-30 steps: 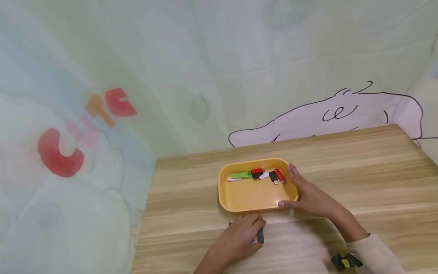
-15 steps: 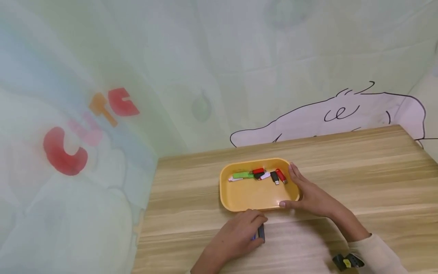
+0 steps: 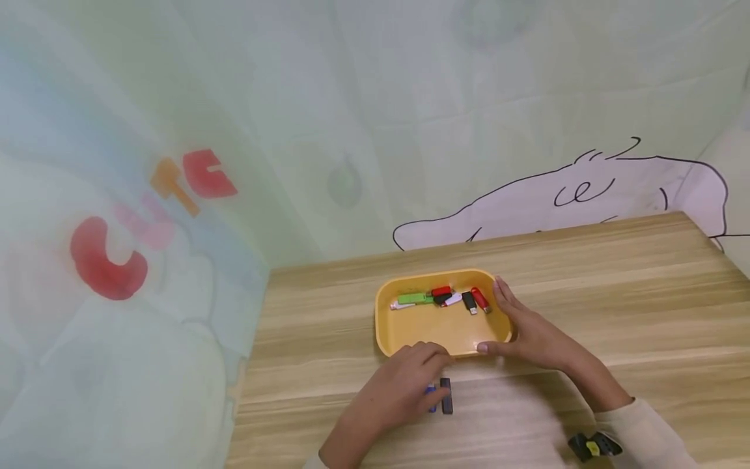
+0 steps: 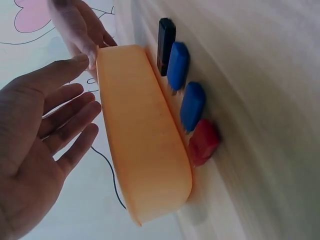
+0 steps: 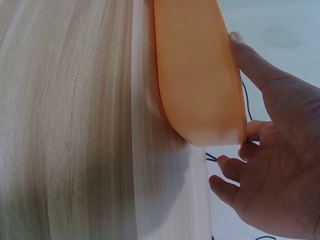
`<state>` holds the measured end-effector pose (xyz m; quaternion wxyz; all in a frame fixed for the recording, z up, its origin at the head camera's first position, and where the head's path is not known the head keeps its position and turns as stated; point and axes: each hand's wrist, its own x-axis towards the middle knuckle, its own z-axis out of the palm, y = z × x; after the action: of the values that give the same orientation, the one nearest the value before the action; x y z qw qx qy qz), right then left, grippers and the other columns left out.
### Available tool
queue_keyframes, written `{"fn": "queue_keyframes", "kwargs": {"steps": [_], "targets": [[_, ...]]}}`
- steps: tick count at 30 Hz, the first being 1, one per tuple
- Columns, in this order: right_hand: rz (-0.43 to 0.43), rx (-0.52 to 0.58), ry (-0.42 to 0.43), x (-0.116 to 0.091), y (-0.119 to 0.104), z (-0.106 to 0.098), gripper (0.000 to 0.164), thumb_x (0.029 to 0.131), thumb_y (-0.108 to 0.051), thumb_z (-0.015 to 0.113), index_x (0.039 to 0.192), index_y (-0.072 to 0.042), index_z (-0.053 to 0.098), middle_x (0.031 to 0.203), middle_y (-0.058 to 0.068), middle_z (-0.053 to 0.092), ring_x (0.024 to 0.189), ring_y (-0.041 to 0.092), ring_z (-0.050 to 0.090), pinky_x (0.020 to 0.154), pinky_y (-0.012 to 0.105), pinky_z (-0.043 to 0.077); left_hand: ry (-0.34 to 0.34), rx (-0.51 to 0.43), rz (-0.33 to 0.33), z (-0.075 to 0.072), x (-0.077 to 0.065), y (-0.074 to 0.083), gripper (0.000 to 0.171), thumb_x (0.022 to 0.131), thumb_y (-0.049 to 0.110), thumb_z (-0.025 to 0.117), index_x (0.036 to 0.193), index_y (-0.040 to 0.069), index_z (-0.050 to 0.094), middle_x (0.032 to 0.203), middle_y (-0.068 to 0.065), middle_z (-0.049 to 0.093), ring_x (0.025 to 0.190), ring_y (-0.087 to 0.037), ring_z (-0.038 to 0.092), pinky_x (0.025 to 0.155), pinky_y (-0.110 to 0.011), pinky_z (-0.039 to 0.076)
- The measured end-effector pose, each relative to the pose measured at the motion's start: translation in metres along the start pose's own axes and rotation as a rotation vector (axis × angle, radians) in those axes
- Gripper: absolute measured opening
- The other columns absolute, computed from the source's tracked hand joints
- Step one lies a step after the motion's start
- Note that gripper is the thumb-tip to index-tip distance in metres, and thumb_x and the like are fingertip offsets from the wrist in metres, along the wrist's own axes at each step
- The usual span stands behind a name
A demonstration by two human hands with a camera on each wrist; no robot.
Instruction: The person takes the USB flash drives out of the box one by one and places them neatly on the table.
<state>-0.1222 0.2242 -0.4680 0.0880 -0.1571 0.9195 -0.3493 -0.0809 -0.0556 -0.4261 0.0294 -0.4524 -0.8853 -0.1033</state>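
Observation:
A yellow plastic tray [image 3: 430, 332] stands on the table, with several USB flash drives lying along its far side, among them a green one [image 3: 413, 298]. My right hand [image 3: 536, 339] grips the tray's right end, thumb on the near rim and fingers round the far corner. At the near wall, my left hand [image 3: 395, 391] hovers with loose fingers by the rim, holding nothing. Under it, before the tray, stretches a row of flash drives: one black [image 4: 166, 45], two blue, the nearer to it shown here [image 4: 177, 66], and one red [image 4: 203, 142]. The head view hides part of this row.
The wood-grain table [image 3: 615, 293] extends to both sides of the tray. Behind it and at the left hang printed cloth walls [image 3: 351, 130]. A black strap with a yellow part [image 3: 594, 447] is at the right sleeve.
My left hand has moved forward from above the row of flash drives to the tray's near rim, uncovering more of the black and blue ones. The right hand stays on the tray.

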Motion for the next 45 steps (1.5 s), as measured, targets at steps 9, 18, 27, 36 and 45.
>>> {"fn": "queue_keyframes", "kwargs": {"steps": [9, 18, 27, 36, 45], "targets": [[-0.019, -0.006, 0.017, 0.002, -0.001, 0.000, 0.118, 0.069, -0.067, 0.068, 0.153, -0.011, 0.007, 0.157, 0.000, -0.008, 0.139, 0.033, 0.010, 0.105, 0.053, 0.023, -0.017, -0.022, -0.129, -0.007, 0.005, -0.014, 0.047, 0.087, 0.046, 0.063, 0.123, 0.017, 0.059, 0.121, 0.007, 0.054, 0.110, -0.005, 0.046, 0.093, -0.023, 0.040], [-0.001, -0.015, 0.000, 0.003, -0.002, -0.002, 0.117, 0.070, -0.064, 0.070, 0.153, -0.013, 0.005, 0.157, -0.003, -0.011, 0.139, 0.030, 0.008, 0.106, 0.051, 0.022, 0.003, 0.038, -0.244, -0.009, 0.012, -0.031, 0.044, 0.087, 0.047, 0.062, 0.119, 0.016, 0.062, 0.115, 0.005, 0.057, 0.107, -0.010, 0.049, 0.091, -0.027, 0.042], [-0.001, -0.012, 0.004, 0.004, -0.002, -0.001, 0.118, 0.069, -0.063, 0.071, 0.153, -0.013, 0.004, 0.157, -0.002, -0.010, 0.139, 0.031, 0.008, 0.106, 0.052, 0.022, 0.033, 0.050, -0.402, -0.014, 0.023, -0.040, 0.043, 0.084, 0.047, 0.066, 0.114, 0.016, 0.063, 0.109, 0.003, 0.058, 0.102, -0.012, 0.051, 0.090, -0.029, 0.044], [-0.003, -0.010, 0.004, 0.003, -0.002, -0.002, 0.118, 0.069, -0.063, 0.071, 0.153, -0.014, 0.003, 0.156, -0.004, -0.011, 0.139, 0.029, 0.007, 0.106, 0.052, 0.021, 0.036, 0.059, -0.502, -0.017, 0.032, -0.048, 0.042, 0.084, 0.044, 0.067, 0.112, 0.013, 0.064, 0.107, 0.000, 0.057, 0.093, -0.013, 0.051, 0.085, -0.028, 0.047], [0.004, 0.004, 0.002, 0.000, -0.003, -0.001, 0.118, 0.069, -0.063, 0.071, 0.153, -0.014, 0.004, 0.157, -0.002, -0.010, 0.139, 0.031, 0.007, 0.106, 0.053, 0.021, 0.039, 0.076, -0.506, -0.014, 0.042, -0.056, 0.041, 0.082, 0.039, 0.071, 0.110, 0.010, 0.064, 0.108, -0.003, 0.059, 0.091, -0.015, 0.054, 0.082, -0.028, 0.049]]}}
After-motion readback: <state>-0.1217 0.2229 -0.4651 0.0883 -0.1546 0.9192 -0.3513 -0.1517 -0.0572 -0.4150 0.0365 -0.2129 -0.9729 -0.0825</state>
